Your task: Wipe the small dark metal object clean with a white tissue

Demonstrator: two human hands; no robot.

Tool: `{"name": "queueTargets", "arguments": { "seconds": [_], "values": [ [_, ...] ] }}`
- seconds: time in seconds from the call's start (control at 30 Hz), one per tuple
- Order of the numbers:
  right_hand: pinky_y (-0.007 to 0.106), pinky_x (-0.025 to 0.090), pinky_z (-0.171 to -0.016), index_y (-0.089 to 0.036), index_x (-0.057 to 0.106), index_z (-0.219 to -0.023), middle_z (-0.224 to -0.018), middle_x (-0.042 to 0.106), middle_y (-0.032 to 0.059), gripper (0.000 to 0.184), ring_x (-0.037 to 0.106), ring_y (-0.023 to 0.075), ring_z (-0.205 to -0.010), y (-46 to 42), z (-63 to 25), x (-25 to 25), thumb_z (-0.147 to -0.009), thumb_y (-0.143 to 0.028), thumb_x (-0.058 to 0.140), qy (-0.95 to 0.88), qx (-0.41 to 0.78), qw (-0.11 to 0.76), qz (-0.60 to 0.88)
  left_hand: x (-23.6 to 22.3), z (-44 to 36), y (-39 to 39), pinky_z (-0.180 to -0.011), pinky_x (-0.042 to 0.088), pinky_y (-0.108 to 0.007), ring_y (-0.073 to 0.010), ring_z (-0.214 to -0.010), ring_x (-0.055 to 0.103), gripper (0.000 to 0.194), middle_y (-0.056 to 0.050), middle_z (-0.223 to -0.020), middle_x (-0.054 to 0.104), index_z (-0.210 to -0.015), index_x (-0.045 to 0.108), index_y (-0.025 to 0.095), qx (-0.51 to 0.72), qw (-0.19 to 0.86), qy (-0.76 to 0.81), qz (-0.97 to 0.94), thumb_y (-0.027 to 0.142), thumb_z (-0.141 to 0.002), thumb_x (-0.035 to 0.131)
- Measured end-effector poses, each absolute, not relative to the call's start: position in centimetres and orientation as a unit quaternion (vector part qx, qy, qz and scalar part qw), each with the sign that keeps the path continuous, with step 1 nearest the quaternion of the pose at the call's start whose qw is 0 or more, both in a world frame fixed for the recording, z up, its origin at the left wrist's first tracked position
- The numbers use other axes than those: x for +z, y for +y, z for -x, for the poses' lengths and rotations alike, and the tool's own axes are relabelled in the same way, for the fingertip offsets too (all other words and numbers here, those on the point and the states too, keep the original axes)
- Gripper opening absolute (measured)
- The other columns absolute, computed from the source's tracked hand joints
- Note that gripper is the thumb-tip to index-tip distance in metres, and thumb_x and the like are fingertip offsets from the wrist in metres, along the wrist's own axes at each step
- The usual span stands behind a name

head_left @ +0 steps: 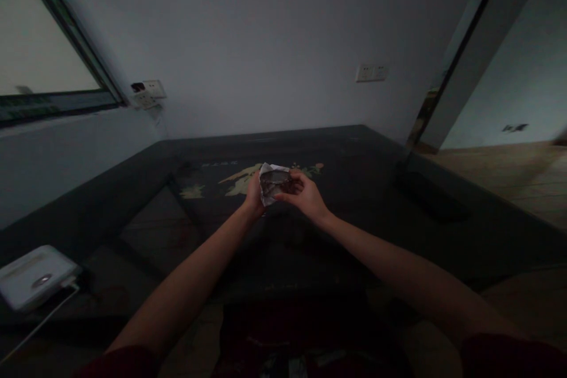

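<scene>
- Head view: both hands meet over the middle of the dark desk [349, 165], with a small white-edged packet [274, 177] between them.
- Left hand [253, 194] closes on the packet's left side, palm turned inward; it seems to act as the steadying side.
- Right hand [306, 194] is narrow, thumb along the near edge and fingers curled at the right side; the pinch probably keeps the mouth spread.
- Packet is tilted so its opening faces the camera, likely so that the inside can be seen.
- White box [38, 276] sits at the desk's left edge, a pale cable [42, 323] running from it toward the lower left; its place off to the side leaves the arms room.
- Dark flat object [432, 195] lies on the desk's right part, well apart from the hands; what it is, cannot tell.
- Hidden: most left fingers, behind the packet; its underside too. Whether it touches the desk is unclear.
- Dim light and blur: packet interior reads grey and brown, contents uncertain. Printing on the desk is illegible. White box is cut off by the frame's left side.
</scene>
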State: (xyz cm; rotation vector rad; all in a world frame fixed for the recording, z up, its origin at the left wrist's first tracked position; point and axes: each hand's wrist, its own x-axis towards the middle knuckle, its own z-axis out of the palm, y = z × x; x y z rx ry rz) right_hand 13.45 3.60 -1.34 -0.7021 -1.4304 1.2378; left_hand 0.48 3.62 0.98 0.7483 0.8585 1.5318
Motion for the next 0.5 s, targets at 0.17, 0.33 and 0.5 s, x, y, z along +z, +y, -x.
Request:
{"name": "queueTargets", "arguments": {
  "seconds": [0.17,0.33,0.5],
  "values": [
    [0.039,0.052,-0.088,-0.02,0.053,-0.087,-0.089,0.069,0.0041,0.057,0.068,0.0218,-0.088,3.6,-13.5,-1.4,-0.045,-0.033,0.089,-0.579,0.537,0.538,0.296,-0.3,-0.7,3.0,-0.08,0.048,-0.03,-0.0186,-0.082,0.064,0.029,-0.004,-0.082,0.069,-0.084,0.065,0.016,0.716,0.315,0.443,-0.438,0.039,-0.088,0.047],
    [0.04,0.051,-0.091,-0.02,0.054,-0.086,-0.091,0.07,0.005,0.052,0.068,0.022,-0.091,3.5,-13.5,-1.2,-0.049,-0.034,0.087,-0.555,0.557,0.537,0.304,0.1,-1.7,1.4,-0.088,0.045,-0.032,-0.0193,-0.095,0.06,0.039,-0.01,-0.104,0.066,-0.101,0.064,0.017,0.699,0.158,0.407,-0.566,0.047,-0.094,0.04],
    [0.039,0.051,-0.089,-0.02,0.053,-0.085,-0.089,0.069,0.0049,0.053,0.068,0.0218,-0.088,3.5,-13.4,-1.2,-0.048,-0.035,0.087,-0.554,0.55,0.547,0.304,0.3,-1.6,1.3,-0.091,0.044,-0.032,-0.0202,-0.1,0.06,0.035,-0.01,-0.106,0.065,-0.101,0.065,0.017,0.693,0.144,0.39,-0.589,0.044,-0.093,0.044]
  ]
}}
